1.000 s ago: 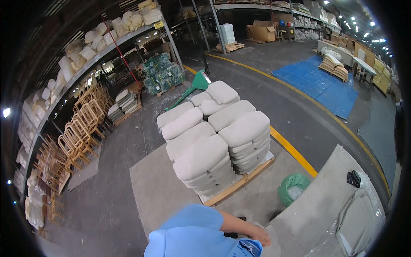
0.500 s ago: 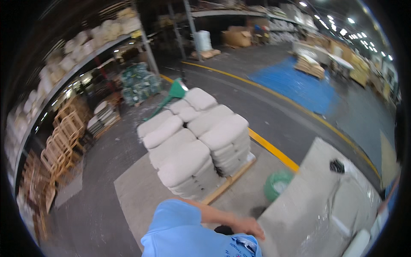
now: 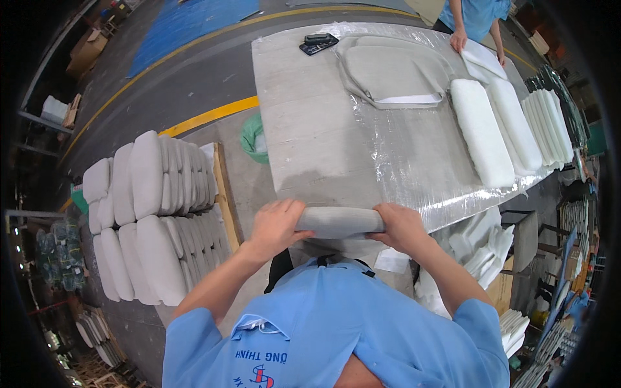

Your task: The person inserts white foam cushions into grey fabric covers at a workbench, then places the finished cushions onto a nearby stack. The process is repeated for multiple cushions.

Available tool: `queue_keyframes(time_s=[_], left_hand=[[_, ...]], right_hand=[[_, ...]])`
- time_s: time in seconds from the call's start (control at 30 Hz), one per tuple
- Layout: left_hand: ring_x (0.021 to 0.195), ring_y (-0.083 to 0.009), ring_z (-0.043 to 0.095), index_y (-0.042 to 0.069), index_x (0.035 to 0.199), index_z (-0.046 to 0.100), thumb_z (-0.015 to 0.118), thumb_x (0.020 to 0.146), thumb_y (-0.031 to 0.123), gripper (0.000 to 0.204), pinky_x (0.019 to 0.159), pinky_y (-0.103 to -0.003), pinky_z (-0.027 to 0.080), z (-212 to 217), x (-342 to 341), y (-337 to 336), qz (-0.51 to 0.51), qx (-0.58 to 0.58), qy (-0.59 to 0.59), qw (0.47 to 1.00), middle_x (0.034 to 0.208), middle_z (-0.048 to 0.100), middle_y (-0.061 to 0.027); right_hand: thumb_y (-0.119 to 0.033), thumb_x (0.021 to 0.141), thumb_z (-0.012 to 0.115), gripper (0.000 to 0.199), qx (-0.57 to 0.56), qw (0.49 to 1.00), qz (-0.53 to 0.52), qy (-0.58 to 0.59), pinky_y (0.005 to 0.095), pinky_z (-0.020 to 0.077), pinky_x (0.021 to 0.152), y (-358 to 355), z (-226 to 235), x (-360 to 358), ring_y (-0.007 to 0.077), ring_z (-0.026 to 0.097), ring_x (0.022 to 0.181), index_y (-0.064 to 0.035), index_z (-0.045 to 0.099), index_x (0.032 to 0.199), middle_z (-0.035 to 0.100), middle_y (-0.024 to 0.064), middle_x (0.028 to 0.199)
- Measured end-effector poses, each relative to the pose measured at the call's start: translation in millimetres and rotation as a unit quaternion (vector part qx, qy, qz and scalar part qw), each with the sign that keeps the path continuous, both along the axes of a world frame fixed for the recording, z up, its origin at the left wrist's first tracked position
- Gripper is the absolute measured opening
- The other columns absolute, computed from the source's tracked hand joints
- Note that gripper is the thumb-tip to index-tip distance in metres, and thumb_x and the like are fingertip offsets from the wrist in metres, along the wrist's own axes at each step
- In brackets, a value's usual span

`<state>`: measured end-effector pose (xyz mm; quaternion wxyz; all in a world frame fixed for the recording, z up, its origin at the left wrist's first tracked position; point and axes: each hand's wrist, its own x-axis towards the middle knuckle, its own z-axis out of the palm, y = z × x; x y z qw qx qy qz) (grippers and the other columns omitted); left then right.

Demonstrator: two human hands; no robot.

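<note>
I saw the left hand and right hand clenched on opposite ends of a grey cushion, held level at the near bench edge. It was probably gripped endwise for control, though its underside was hidden.

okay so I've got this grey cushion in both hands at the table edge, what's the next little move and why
Probably lift the cushion forward and lay it flat on the bare table just ahead. Your left hand and right hand grip its two ends, it sits right at the near edge, and the stretch in front holds nothing, while covers and white pads lie further along.
</note>
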<state>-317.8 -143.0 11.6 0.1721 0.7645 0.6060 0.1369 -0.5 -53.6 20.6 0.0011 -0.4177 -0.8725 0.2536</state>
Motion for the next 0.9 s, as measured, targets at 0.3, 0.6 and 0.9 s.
queue_keyframes(time_s=[0.3, 0.6, 0.9], left_hand=[[0.096, -0.0354, 0.067, 0.008, 0.112, 0.069, 0.092, 0.069, 0.049, 0.064, 0.084, -0.044, 0.054, -32, -35, -33, 0.030, 0.050, -0.094, 0.994, 0.103, 0.068, -0.0113], [0.096, -0.0350, 0.067, 0.008, 0.111, 0.069, 0.093, 0.067, 0.047, 0.064, 0.084, -0.043, 0.056, -36, -33, -46, 0.048, 0.088, -0.095, 0.990, 0.105, 0.069, -0.0104], [0.103, -0.0356, 0.067, 0.008, 0.111, 0.070, 0.095, 0.065, 0.047, 0.065, 0.087, -0.045, 0.055, -28, -32, -53, 0.055, 0.065, -0.089, 0.992, 0.111, 0.069, -0.0119]], right_hand=[[-0.042, 0.061, 0.099, 0.070, 0.105, 0.977, -0.081, 0.166, 0.0401, 0.0593, 0.081, -33, -43, 82, 0.0317, 0.074, 0.091, -0.0082, 0.067, 0.113, 0.075, 0.0115, 0.101], [-0.039, 0.066, 0.098, 0.069, 0.045, 0.990, -0.073, 0.116, 0.0422, 0.0583, 0.086, -39, -26, 82, 0.0355, 0.072, 0.101, -0.0050, 0.066, 0.117, 0.072, 0.0146, 0.113], [-0.027, 0.090, 0.080, 0.031, -0.146, 0.971, -0.018, 0.190, 0.0392, 0.0563, 0.083, -26, 25, -42, 0.0293, 0.071, 0.094, -0.0021, 0.070, 0.105, 0.072, 0.0128, 0.107]])
